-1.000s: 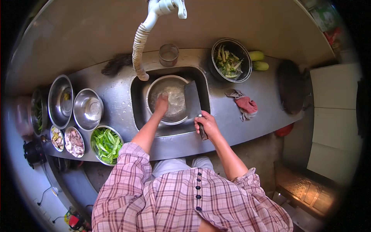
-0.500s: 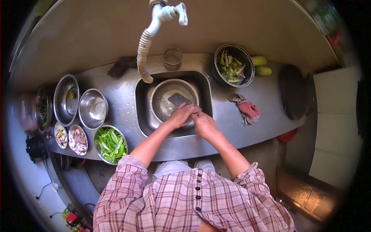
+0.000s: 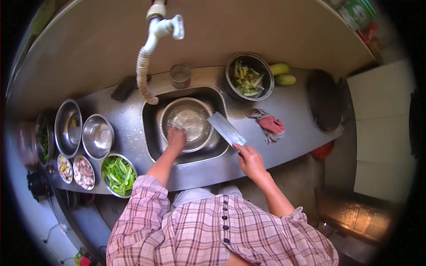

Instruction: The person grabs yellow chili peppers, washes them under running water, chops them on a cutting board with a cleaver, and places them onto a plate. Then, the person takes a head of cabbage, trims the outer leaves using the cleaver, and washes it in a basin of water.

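The two hands have come apart: the left hand point(image 3: 176, 138) has gone back into the bowl, and the right hand point(image 3: 252, 162) has pulled the big knife point(image 3: 227, 129) out to the right side of it.

The biggest thing is the shiny metal counter point(image 3: 195, 172), which goes out past the fingers on both sides. The sink point(image 3: 153, 116) is in the counter, and the left fingers are inside it. In the sink is the wide metal wash bowl point(image 3: 167, 111) with water in it. The left fingers dip into the water at its near left side. Their tips are hard to see there, so I cannot tell if they are spread or together.

Past the right fingers, at the back, is a dark bowl point(image 3: 228, 80) with green and pale bits in it. Far to the left of the left fingers are two shiny bowls, and nearer is a bowl of green peppers point(image 3: 118, 175).

The knife has a wide, flat, silver blade with straight sides. It looks bright, with a pale shine, and it leans up and left from the right fingers, across the sink's right edge. The right fingers are shut around its dark handle, which is mostly hidden.

A red and gray cloth point(image 3: 270, 126) lies on the counter, up and to the right of the right fingers.
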A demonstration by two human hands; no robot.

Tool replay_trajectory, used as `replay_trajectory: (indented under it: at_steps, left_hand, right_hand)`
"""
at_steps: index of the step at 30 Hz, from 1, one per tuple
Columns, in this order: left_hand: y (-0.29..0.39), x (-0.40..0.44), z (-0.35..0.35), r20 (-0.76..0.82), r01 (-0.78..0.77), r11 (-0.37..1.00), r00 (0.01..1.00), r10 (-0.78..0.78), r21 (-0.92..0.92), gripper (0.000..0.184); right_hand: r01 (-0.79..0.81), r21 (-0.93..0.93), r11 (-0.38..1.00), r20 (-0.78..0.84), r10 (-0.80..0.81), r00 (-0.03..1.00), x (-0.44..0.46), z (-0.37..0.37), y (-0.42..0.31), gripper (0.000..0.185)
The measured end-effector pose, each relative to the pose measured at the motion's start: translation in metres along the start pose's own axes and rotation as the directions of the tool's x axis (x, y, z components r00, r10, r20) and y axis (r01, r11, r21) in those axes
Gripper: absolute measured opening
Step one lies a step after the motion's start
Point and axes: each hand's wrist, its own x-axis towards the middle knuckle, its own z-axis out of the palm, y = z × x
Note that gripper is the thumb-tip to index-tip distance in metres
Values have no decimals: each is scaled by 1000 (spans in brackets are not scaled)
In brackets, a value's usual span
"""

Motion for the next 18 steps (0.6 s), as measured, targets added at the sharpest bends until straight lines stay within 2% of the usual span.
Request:
replay_trajectory:
  at_steps: [1,3,5,8,11,15,16,17,18]
  left_hand:
    - [5,-2,-3,-191,30,996,981,-44,-80,19]
    - [10,-3,-12,-243,62,991,966,-89,-117,30]
    - [13,-4,-29,-183,33,990,981,-59,-140,41]
    - [29,-14,-53,-190,25,998,981,-34,-49,50]
    - [37,-22,-71,-69,66,997,995,-68,-28,50]
    - [52,-39,-78,-61,99,994,993,-102,-55,47]
    - [51,-44,-72,-77,61,998,995,-63,-27,47]
    - [57,-51,-69,-164,37,998,986,-28,57,46]
    - [57,-56,-66,-137,44,999,990,-43,2,46]
  right_hand:
    - [-7,25,1000,-45,8,999,-10,1,12,47]
    - [-26,-15,1000,-89,24,996,-25,5,38,47]
    - [-30,-41,999,-125,25,992,-32,13,64,48]
    - [-26,-70,997,-167,14,986,-42,21,92,46]
    - [-8,-108,994,-206,-15,979,-42,23,107,40]
    - [-8,-208,978,-315,-59,947,-37,15,118,35]
    - [5,-237,971,-357,-92,930,-32,10,120,35]
    - [-47,-201,978,-404,-40,914,-24,8,129,35]
    - [-73,-244,967,-426,-39,904,-16,-4,130,37]
